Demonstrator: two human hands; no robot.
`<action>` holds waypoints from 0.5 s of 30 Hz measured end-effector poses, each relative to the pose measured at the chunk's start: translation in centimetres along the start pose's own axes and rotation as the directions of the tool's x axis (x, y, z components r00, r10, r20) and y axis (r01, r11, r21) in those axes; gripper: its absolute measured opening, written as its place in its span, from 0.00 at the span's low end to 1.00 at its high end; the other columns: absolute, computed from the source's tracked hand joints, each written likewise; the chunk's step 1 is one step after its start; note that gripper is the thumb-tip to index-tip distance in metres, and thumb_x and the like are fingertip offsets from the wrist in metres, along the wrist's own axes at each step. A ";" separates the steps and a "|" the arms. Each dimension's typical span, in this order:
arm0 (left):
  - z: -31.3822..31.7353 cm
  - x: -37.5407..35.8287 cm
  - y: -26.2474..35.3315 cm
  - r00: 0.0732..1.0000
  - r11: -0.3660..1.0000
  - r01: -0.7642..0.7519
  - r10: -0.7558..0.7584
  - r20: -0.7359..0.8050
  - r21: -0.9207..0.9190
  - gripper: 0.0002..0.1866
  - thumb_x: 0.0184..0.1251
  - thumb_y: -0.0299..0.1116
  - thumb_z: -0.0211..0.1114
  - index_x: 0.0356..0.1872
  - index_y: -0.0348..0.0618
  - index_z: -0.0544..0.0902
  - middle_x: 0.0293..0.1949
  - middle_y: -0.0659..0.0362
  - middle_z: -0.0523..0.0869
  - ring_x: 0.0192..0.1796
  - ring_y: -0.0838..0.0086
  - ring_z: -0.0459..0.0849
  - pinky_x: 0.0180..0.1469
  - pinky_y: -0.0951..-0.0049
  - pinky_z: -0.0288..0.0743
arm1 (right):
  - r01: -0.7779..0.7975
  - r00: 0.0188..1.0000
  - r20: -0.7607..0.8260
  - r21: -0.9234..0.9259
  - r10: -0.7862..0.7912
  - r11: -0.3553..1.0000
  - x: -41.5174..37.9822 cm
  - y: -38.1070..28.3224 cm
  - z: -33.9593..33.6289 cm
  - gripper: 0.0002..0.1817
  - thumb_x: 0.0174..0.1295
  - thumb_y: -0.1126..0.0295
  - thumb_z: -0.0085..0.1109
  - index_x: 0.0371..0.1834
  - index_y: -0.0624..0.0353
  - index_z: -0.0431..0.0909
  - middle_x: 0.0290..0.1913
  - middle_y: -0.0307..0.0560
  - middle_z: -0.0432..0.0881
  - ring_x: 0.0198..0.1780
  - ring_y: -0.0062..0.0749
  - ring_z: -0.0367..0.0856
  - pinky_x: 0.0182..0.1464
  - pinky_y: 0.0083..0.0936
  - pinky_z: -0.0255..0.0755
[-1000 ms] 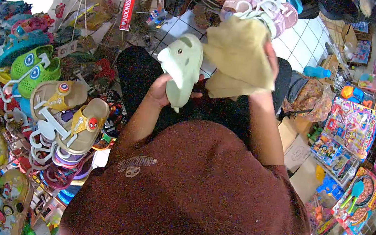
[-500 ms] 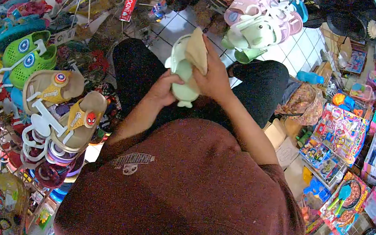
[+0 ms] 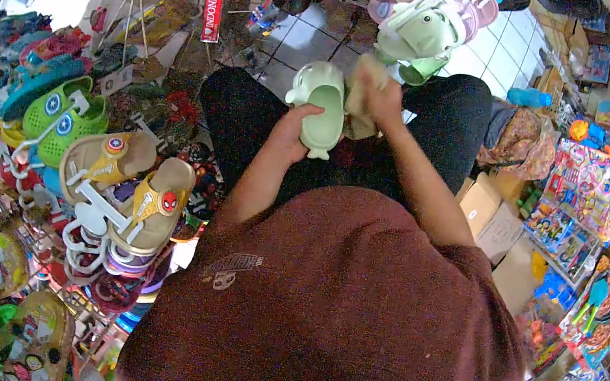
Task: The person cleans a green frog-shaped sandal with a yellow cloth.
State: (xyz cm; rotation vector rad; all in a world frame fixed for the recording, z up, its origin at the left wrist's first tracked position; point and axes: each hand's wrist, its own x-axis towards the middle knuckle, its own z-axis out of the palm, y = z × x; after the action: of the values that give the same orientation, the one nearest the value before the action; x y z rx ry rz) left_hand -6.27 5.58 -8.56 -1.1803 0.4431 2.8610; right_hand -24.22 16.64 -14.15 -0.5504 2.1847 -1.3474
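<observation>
The left hand [image 3: 291,137] is closed around a pale green shoe [image 3: 323,123], its thumb over the left rim onto the insole; the opening faces up above the dark trousers [image 3: 451,126]. The right hand [image 3: 384,101], blurred, is clenched on a beige cloth [image 3: 359,102] just beside the shoe's right rim; whether cloth and shoe touch, I cannot tell.

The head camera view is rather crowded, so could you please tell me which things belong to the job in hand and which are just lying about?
Job in hand:
pale green shoe, in the left hand
tan cloth, in the right hand

Apparently just lying about:
bright green clogs
tan sandals
blue bottle
packaged toys
cardboard box
</observation>
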 end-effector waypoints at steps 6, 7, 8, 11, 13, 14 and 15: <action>-1.6 1.2 -0.1 0.970 0.963 -0.230 0.238 -0.043 0.138 0.27 0.57 0.33 0.60 0.60 0.45 0.67 0.49 0.49 0.79 0.47 0.52 0.82 0.49 0.35 0.77 | -0.276 0.959 0.180 0.749 0.217 0.602 -2.0 -5.8 -1.9 0.33 0.64 0.49 0.56 0.63 0.62 0.65 0.52 0.47 0.78 0.49 0.33 0.78 0.52 0.31 0.73; -1.1 0.7 0.0 0.974 0.973 -0.227 0.226 0.010 0.042 0.28 0.56 0.33 0.60 0.61 0.45 0.66 0.50 0.49 0.78 0.48 0.52 0.82 0.51 0.35 0.76 | -0.289 0.957 0.202 0.740 0.209 0.607 -2.2 -6.2 -2.1 0.33 0.66 0.50 0.55 0.65 0.62 0.63 0.54 0.46 0.77 0.50 0.32 0.77 0.53 0.30 0.72; -0.6 0.1 0.1 0.973 0.975 -0.217 0.220 0.066 -0.055 0.29 0.56 0.32 0.59 0.62 0.44 0.66 0.52 0.48 0.78 0.50 0.52 0.81 0.52 0.35 0.75 | -0.281 0.959 0.181 0.696 0.217 0.661 -2.1 -5.6 -1.9 0.32 0.66 0.50 0.54 0.65 0.62 0.64 0.53 0.46 0.77 0.50 0.32 0.77 0.53 0.29 0.72; 1.0 -1.7 1.1 0.916 0.964 -0.176 0.234 0.325 -0.199 0.33 0.57 0.30 0.54 0.68 0.43 0.60 0.61 0.51 0.71 0.63 0.58 0.72 0.60 0.41 0.68 | -0.246 0.967 0.103 0.608 0.231 0.755 -1.6 -4.7 -1.6 0.31 0.68 0.50 0.52 0.64 0.63 0.65 0.52 0.47 0.78 0.51 0.31 0.76 0.53 0.29 0.72; 0.5 -1.5 1.1 0.907 0.954 -0.239 0.285 0.311 -0.180 0.33 0.57 0.31 0.54 0.68 0.43 0.60 0.62 0.51 0.71 0.64 0.59 0.72 0.59 0.43 0.69 | -0.215 0.969 0.043 0.634 0.244 0.742 -2.6 -7.0 -1.8 0.31 0.68 0.49 0.51 0.64 0.64 0.66 0.52 0.47 0.77 0.51 0.31 0.76 0.53 0.29 0.72; 0.7 -1.8 0.8 0.903 0.944 -0.315 0.330 0.276 -0.097 0.32 0.60 0.35 0.52 0.68 0.44 0.60 0.63 0.52 0.72 0.63 0.59 0.73 0.56 0.47 0.72 | -0.196 0.976 0.046 0.611 0.213 0.767 -2.9 -6.9 -1.9 0.32 0.68 0.48 0.51 0.63 0.64 0.66 0.52 0.47 0.77 0.50 0.31 0.77 0.53 0.29 0.71; 1.0 -2.4 0.7 0.904 0.936 -0.340 0.351 0.242 -0.089 0.31 0.62 0.36 0.51 0.68 0.44 0.60 0.62 0.52 0.72 0.62 0.59 0.74 0.56 0.48 0.73 | -0.175 0.982 0.051 0.586 0.180 0.791 -3.2 -6.8 -2.0 0.32 0.67 0.47 0.50 0.63 0.64 0.67 0.52 0.47 0.78 0.50 0.31 0.77 0.53 0.29 0.71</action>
State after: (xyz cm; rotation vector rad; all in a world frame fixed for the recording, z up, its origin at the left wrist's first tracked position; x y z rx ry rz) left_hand -5.37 5.36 -6.01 -0.7838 0.6375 3.2806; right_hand -22.42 16.98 -6.58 -0.0925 1.6280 -1.8027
